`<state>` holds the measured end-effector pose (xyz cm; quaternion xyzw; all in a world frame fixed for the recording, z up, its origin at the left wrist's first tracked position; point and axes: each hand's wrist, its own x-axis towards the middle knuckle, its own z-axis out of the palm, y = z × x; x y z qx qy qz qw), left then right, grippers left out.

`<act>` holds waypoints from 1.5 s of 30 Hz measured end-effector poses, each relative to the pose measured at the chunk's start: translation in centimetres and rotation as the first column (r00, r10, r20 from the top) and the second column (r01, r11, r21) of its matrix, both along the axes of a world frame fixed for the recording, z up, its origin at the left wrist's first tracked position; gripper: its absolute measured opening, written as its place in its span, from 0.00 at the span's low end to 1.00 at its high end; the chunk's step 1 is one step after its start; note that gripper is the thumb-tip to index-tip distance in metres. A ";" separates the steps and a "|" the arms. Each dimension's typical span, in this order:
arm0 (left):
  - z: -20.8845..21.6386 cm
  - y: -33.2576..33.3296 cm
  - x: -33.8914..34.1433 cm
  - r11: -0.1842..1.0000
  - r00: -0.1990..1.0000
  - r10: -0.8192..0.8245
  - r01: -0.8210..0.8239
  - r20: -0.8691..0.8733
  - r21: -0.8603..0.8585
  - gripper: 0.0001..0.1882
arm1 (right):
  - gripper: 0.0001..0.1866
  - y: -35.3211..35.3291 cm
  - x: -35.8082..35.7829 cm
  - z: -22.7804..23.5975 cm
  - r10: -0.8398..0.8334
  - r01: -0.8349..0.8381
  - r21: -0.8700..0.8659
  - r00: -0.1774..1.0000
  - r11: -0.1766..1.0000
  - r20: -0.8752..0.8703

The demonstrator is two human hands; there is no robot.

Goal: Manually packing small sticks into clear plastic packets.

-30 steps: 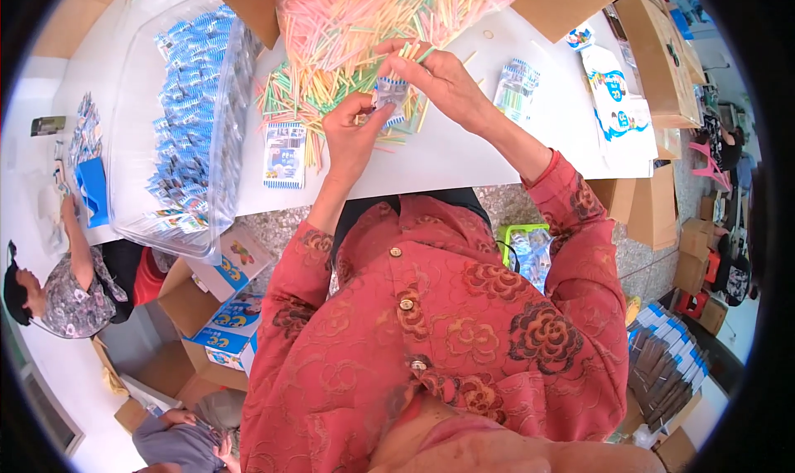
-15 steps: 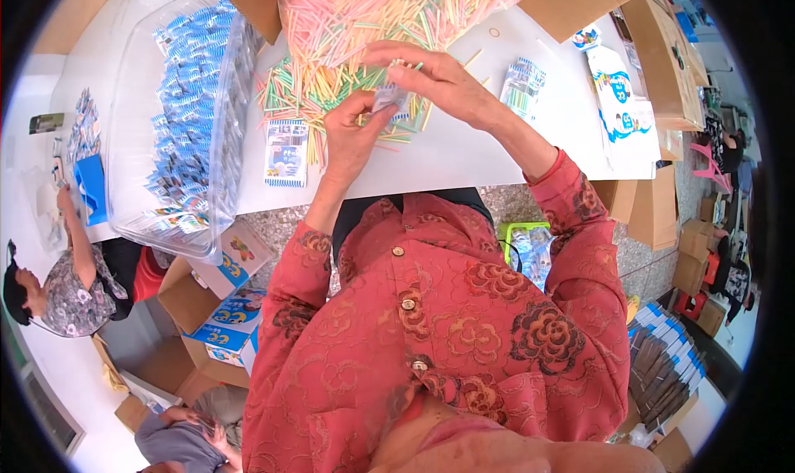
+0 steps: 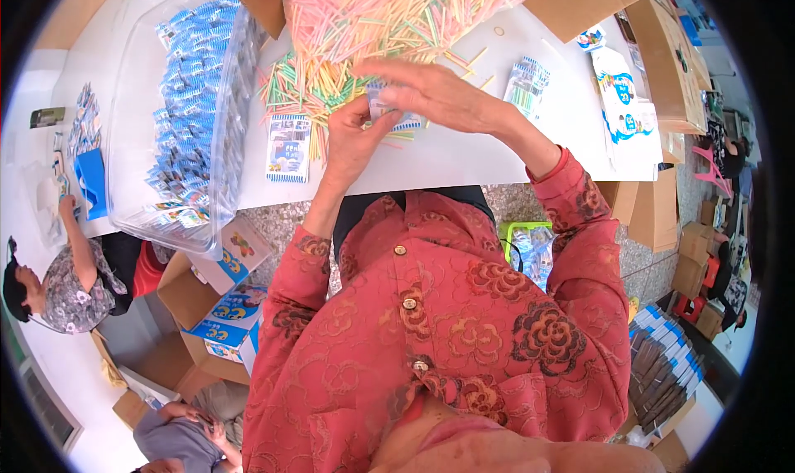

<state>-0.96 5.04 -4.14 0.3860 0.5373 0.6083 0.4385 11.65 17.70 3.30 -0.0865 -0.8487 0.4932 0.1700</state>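
Packet (image 3: 377,98), upper centre of frame, pinched in fingers of left hand (image 3: 349,138) | right hand (image 3: 447,97) over it, blurred; cannot tell whether its fingers hold anything | pastel sticks (image 3: 300,85) heaped on worktop (image 3: 472,160)

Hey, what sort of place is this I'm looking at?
Most likely a small packing workshop. A clear plastic tub holds many blue-and-white packets, a big mass of pastel sticks spills onto the white table, and cardboard boxes stand around.
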 end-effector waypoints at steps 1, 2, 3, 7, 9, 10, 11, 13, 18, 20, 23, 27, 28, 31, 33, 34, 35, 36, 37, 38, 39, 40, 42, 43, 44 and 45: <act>-0.4 -0.1 -0.1 1.000 1.000 0.000 0.000 0.000 -0.001 0.09 | 0.22 -0.1 0.0 0.0 0.079 -0.079 -0.008 0.988 0.997 0.133; -0.7 -0.1 -0.2 1.000 0.999 -0.024 0.024 -0.025 0.011 0.10 | 0.22 -0.2 0.1 0.0 0.158 -0.157 -0.026 0.951 0.987 0.264; -0.9 -0.1 -0.2 0.999 0.998 -0.047 0.048 -0.050 0.022 0.10 | 0.22 -0.2 0.1 -0.1 0.159 -0.158 -0.025 0.951 0.987 0.266; 0.1 -0.5 0.2 0.996 0.990 -0.072 0.079 0.123 -0.046 0.11 | 0.23 0.8 0.7 -1.1 -0.054 0.050 -0.197 0.998 0.979 -0.014; 0.1 -0.6 0.1 0.997 0.986 -0.069 0.072 0.149 -0.014 0.11 | 0.22 0.8 1.1 -1.3 -0.165 0.146 -0.265 0.985 0.953 -0.051; 0.3 -0.8 0.0 0.997 0.987 -0.068 0.071 0.148 -0.014 0.11 | 0.22 0.7 1.3 -1.9 -0.163 0.144 -0.265 0.985 0.953 -0.052; 0.8 -0.9 0.0 0.997 0.978 -0.069 0.073 0.198 -0.015 0.11 | 0.20 0.6 1.7 -2.5 -0.136 0.133 -0.275 0.991 0.952 0.007; 0.8 -1.1 -0.2 0.997 0.967 -0.070 0.076 0.247 -0.016 0.11 | 0.19 0.4 2.3 -3.0 -0.108 0.123 -0.287 0.992 0.950 0.066; 0.7 -1.3 -0.4 0.999 0.998 0.013 -0.015 -0.068 -0.036 0.09 | 0.09 -0.1 2.8 -3.4 -0.206 0.219 -0.150 0.974 0.964 0.096; 0.6 -1.4 -0.3 0.999 0.993 0.024 -0.028 -0.113 -0.032 0.08 | 0.08 -0.7 2.6 -3.6 -0.239 0.249 -0.255 0.968 0.934 0.072; 0.8 -1.4 -0.1 0.999 0.986 0.053 -0.053 -0.157 0.006 0.07 | 0.08 -1.0 3.0 -4.4 -0.230 0.239 -0.346 0.971 0.907 0.066; 2.0 -1.9 1.3 0.996 0.995 0.090 -0.089 0.035 -0.024 0.07 | 0.11 -1.9 3.7 -4.4 -0.117 0.163 -0.327 0.981 0.931 0.156; 1.6 -2.3 1.3 0.996 0.996 0.086 -0.085 0.037 -0.023 0.07 | 0.11 -2.2 3.9 -4.4 -0.121 0.168 -0.325 0.980 0.931 0.158; -0.2 -4.3 1.0 0.994 0.997 -0.019 0.010 -0.079 -0.108 0.10 | 0.10 -2.7 4.3 -3.7 -0.021 0.077 -0.317 0.984 0.945 0.177; -0.6 -5.2 1.0 0.990 0.989 0.073 -0.087 -0.129 -0.108 0.11 | 0.09 -1.8 5.1 -4.0 -0.068 0.112 -0.278 0.984 0.954 0.163; -0.6 -5.5 0.9 0.990 0.989 0.073 -0.087 -0.126 -0.109 0.11 | 0.09 -1.0 5.5 -4.4 -0.114 0.146 -0.238 0.983 0.960 0.144; -0.5 -5.9 0.8 0.988 0.987 0.112 -0.123 -0.115 -0.096 0.10 | 0.09 0.0 6.2 -4.9 -0.201 0.241 -0.247 0.964 0.939 0.175; -0.5 -6.2 0.7 0.983 0.982 0.155 -0.165 -0.106 -0.084 0.10 | 0.09 1.0 6.7 -4.6 -0.281 0.301 -0.096 0.942 0.949 0.183; -0.6 -6.4 0.7 0.982 0.981 0.159 -0.169 -0.107 -0.086 0.10 | 0.10 1.7 7.1 -4.5 -0.340 0.330 0.082 0.906 0.940 0.252; -0.8 -6.6 0.8 0.980 0.979 0.172 -0.181 -0.110 -0.078 0.10 | 0.10 2.2 7.4 -4.4 -0.408 0.336 0.262 0.860 0.905 0.306; -0.8 -6.6 0.8 0.979 0.976 0.184 -0.192 -0.113 -0.071 0.10 | 0.10 2.4 7.6 -4.6 -0.405 0.333 0.262 0.861 0.906 0.307; -0.8 -6.7 0.9 0.978 0.976 0.187 -0.195 -0.112 -0.071 0.10 | 0.11 2.5 7.8 -5.1 -0.406 0.284 0.400 0.876 0.871 0.260; -0.1 -6.5 1.4 0.982 0.970 0.160 -0.176 -0.185 -0.069 0.09 | 0.12 2.6 8.0 -6.2 -0.403 0.240 0.531 0.889 0.812 0.215; -0.3 -6.3 1.4 0.982 0.970 0.159 -0.174 -0.184 -0.069 0.09 | 0.10 2.7 7.8 -6.9 -0.403 0.191 0.621 0.888 0.760 0.219; -0.6 -6.2 1.4 0.985 0.962 0.153 -0.168 -0.227 -0.048 0.09 | 0.09 2.6 7.5 -7.2 -0.402 0.139 0.703 0.888 0.698 0.224; -0.8 -6.0 1.4 0.987 0.952 0.148 -0.161 -0.269 -0.027 0.09 | 0.09 2.5 7.2 -7.3 -0.402 0.139 0.703 0.888 0.698 0.224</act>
